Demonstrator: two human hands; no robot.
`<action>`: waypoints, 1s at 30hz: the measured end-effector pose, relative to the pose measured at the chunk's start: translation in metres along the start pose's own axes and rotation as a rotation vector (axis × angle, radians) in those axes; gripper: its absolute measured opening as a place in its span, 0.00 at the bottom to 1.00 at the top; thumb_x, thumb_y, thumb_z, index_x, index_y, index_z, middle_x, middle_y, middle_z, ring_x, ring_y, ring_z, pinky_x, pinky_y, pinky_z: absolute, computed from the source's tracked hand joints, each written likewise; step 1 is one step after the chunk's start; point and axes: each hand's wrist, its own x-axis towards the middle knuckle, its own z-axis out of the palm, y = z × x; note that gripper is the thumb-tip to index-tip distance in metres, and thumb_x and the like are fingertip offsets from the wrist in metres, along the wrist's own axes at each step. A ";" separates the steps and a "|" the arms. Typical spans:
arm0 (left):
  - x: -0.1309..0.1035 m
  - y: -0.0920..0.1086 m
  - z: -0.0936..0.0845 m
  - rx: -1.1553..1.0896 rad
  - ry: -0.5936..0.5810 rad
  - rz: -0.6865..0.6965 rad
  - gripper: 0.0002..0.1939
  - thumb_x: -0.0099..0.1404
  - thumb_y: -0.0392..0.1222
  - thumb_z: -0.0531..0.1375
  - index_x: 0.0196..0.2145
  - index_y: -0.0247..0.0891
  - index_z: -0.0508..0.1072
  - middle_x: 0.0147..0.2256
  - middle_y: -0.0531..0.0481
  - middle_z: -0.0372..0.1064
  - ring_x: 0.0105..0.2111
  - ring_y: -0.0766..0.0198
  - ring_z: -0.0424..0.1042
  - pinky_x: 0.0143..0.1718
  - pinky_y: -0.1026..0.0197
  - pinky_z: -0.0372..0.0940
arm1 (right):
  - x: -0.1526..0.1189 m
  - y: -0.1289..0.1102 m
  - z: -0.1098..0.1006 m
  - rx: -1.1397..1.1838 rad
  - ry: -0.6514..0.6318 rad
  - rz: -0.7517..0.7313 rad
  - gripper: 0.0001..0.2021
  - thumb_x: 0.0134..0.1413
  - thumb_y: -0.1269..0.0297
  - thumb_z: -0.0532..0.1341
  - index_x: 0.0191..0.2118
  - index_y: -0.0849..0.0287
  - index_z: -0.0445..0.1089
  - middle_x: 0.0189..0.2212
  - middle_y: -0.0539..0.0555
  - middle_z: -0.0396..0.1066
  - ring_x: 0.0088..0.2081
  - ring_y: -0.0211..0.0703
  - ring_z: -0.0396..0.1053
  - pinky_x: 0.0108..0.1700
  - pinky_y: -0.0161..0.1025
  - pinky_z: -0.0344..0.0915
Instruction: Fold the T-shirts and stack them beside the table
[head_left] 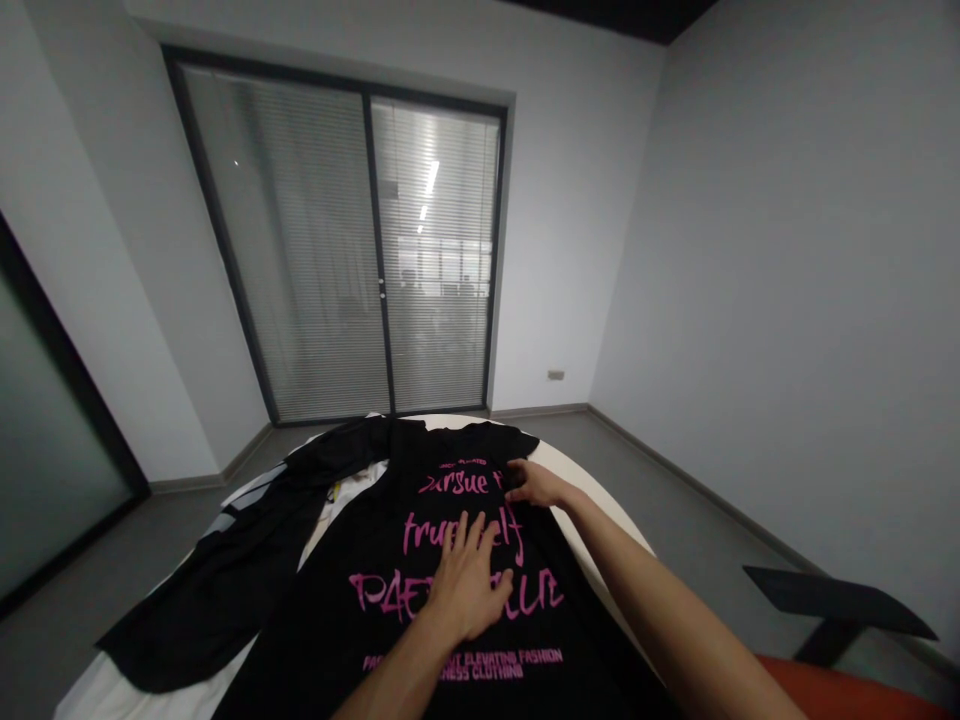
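A black T-shirt with pink lettering lies spread over a round white table. My left hand rests on the middle of the shirt, its fingers spread over the printed words. Farther up, near the shirt's right side below the sleeve, my right hand touches the fabric with bent fingers; whether it pinches the cloth is hard to tell.
Another black garment with grey stripes lies to the left, over white cloth. An orange chair seat with a black armrest stands at the lower right. Glass doors are beyond the table.
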 end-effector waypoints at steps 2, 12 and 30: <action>-0.001 0.001 -0.002 0.002 0.023 0.015 0.35 0.68 0.55 0.50 0.68 0.36 0.57 0.70 0.44 0.47 0.70 0.46 0.40 0.70 0.41 0.37 | -0.008 -0.003 0.006 -0.009 -0.075 -0.069 0.36 0.42 0.68 0.71 0.61 0.60 0.68 0.50 0.57 0.76 0.47 0.48 0.75 0.48 0.38 0.69; -0.003 0.010 -0.006 -0.016 0.161 0.221 0.18 0.65 0.38 0.56 0.52 0.41 0.71 0.50 0.46 0.70 0.52 0.53 0.67 0.57 0.49 0.62 | -0.025 0.009 -0.012 -0.280 -0.515 0.113 0.18 0.47 0.52 0.70 0.27 0.66 0.74 0.18 0.53 0.70 0.25 0.45 0.74 0.29 0.36 0.69; -0.004 0.016 -0.010 -0.058 0.021 0.617 0.31 0.58 0.29 0.56 0.59 0.46 0.67 0.52 0.50 0.70 0.57 0.56 0.62 0.66 0.47 0.48 | -0.045 0.035 0.008 0.549 -0.616 0.006 0.15 0.58 0.72 0.59 0.51 0.61 0.64 0.45 0.56 0.73 0.33 0.33 0.75 0.33 0.30 0.68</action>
